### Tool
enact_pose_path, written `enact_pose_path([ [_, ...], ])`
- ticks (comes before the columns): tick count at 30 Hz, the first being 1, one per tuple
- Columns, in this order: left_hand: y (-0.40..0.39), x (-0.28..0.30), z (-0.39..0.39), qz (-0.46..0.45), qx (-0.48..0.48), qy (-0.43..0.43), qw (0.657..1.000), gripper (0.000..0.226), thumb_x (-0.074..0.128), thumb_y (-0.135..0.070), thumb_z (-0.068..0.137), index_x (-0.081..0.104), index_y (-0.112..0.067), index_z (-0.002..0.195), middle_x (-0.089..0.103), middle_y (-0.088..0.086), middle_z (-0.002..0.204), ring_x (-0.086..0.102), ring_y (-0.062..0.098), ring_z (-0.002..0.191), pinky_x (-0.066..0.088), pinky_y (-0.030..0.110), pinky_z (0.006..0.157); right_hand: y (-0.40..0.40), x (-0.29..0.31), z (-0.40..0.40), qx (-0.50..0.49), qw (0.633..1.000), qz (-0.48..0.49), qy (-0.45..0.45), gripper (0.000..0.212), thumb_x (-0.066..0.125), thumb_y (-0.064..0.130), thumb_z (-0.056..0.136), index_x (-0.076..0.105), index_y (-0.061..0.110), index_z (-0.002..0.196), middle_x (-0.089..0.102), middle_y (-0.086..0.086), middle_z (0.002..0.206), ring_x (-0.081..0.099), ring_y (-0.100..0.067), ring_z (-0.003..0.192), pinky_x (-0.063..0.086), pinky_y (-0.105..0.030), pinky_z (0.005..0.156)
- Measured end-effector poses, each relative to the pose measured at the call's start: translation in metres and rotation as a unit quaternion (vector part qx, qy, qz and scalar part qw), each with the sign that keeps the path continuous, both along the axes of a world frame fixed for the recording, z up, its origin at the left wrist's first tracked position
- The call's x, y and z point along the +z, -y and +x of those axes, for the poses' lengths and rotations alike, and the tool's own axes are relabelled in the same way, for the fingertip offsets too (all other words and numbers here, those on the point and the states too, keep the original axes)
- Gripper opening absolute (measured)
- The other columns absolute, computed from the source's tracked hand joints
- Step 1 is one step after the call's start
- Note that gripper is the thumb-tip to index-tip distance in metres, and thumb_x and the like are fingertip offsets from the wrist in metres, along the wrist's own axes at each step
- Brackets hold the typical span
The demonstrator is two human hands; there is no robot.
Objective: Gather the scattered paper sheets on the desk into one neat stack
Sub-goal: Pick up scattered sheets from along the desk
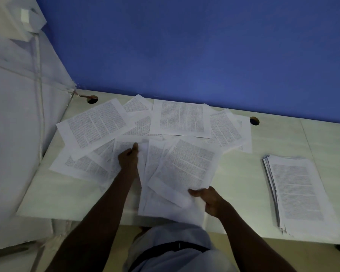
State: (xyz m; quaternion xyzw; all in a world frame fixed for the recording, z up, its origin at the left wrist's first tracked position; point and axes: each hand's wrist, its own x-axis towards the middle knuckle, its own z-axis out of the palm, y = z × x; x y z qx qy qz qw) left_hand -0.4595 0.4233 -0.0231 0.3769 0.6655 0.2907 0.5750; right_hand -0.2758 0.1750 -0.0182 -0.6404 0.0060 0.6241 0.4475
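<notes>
While the left hand (129, 158) lies on the scattered sheets (106, 124) mid-desk, its thumb stretched forward and its fingers curled at the edge of one page, I see the right hand (208, 201) pinching a fanned bundle of sheets (177, 173) by its near corner at the front edge of the desk (243, 173). All pages are white, densely printed in dark text columns, overlapping at odd angles. A squared stack (298, 191) lies well apart to the right.
</notes>
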Motion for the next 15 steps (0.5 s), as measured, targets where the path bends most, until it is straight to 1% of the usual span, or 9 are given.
enact_pose_path([
  [2,-0.014,0.009,-0.008,0.037,0.028,-0.017,0.999,0.039,0.065,-0.031,0.097,0.058,-0.008,0.066,0.055,0.003,0.061,0.052,0.015,0.058,0.044,0.030,0.065,0.011,0.002,0.016,-0.024,1.000,-0.003,0.001,0.050,0.084,0.001,0.077,0.069,-0.003,0.124,0.071,-0.025,0.122,0.068,-0.045,0.113,0.051,-0.063,0.102],
  [4,-0.023,0.016,-0.015,0.069,0.047,-0.042,0.996,0.023,0.064,-0.020,0.097,0.065,-0.003,0.081,0.060,0.004,0.073,0.056,0.016,0.069,0.044,0.028,0.066,0.024,-0.001,0.028,-0.050,0.999,0.002,-0.009,0.045,0.079,0.004,0.084,0.068,-0.004,0.126,0.069,-0.026,0.126,0.066,-0.046,0.117,0.049,-0.062,0.105],
  [5,-0.024,0.019,-0.018,0.063,0.051,-0.050,0.995,0.014,0.065,-0.014,0.094,0.069,-0.001,0.091,0.063,0.005,0.081,0.059,0.018,0.077,0.046,0.027,0.064,0.029,0.000,0.030,-0.065,0.998,0.007,-0.008,0.047,0.079,0.007,0.086,0.066,-0.004,0.129,0.067,-0.027,0.129,0.064,-0.047,0.120,0.048,-0.062,0.106],
  [6,-0.021,0.019,-0.021,0.043,0.059,-0.042,0.996,0.011,0.067,-0.008,0.090,0.070,-0.001,0.099,0.065,0.006,0.087,0.062,0.022,0.083,0.049,0.027,0.060,0.032,0.001,0.031,-0.083,0.997,0.011,-0.004,0.051,0.081,0.009,0.086,0.064,-0.003,0.133,0.065,-0.028,0.132,0.062,-0.048,0.123,0.046,-0.065,0.106],
  [8,-0.011,0.015,-0.024,-0.017,0.044,-0.021,0.999,0.017,0.073,0.003,0.078,0.072,0.000,0.095,0.070,0.014,0.092,0.068,0.027,0.078,0.058,0.034,0.059,0.037,-0.018,0.038,-0.113,0.993,0.025,0.006,0.063,0.086,0.013,0.083,0.059,0.001,0.138,0.058,-0.030,0.140,0.057,-0.053,0.127,0.041,-0.074,0.106],
  [10,0.005,0.014,-0.024,-0.091,-0.077,-0.017,0.993,0.020,0.075,0.012,0.071,0.072,0.003,0.089,0.072,0.024,0.095,0.072,0.028,0.070,0.062,0.042,0.059,0.039,-0.042,0.045,-0.105,0.993,0.061,0.002,0.067,0.086,0.016,0.083,0.056,0.004,0.141,0.053,-0.032,0.144,0.052,-0.056,0.130,0.038,-0.078,0.105],
  [11,0.013,0.017,-0.023,-0.135,-0.147,-0.009,0.980,0.022,0.072,0.014,0.074,0.071,0.004,0.093,0.071,0.026,0.097,0.073,0.031,0.073,0.063,0.045,0.060,0.038,-0.044,0.045,-0.099,0.992,0.072,0.000,0.066,0.086,0.016,0.084,0.056,0.004,0.141,0.052,-0.033,0.144,0.052,-0.057,0.129,0.038,-0.079,0.105],
  [13,0.025,0.026,-0.020,-0.195,-0.274,-0.020,0.942,0.022,0.069,0.012,0.080,0.070,0.001,0.099,0.072,0.027,0.099,0.073,0.037,0.082,0.063,0.047,0.064,0.028,-0.017,0.037,-0.077,0.995,0.067,0.008,0.066,0.088,0.016,0.080,0.058,0.002,0.137,0.058,-0.031,0.138,0.056,-0.056,0.125,0.042,-0.076,0.102],
  [15,0.027,0.030,-0.017,-0.206,-0.358,-0.053,0.909,0.023,0.070,0.009,0.080,0.072,0.000,0.101,0.074,0.024,0.096,0.073,0.037,0.085,0.062,0.046,0.068,0.019,0.008,0.030,-0.036,0.998,0.054,0.025,0.062,0.088,0.016,0.074,0.063,0.002,0.129,0.066,-0.027,0.127,0.064,-0.050,0.116,0.052,-0.068,0.098],
])
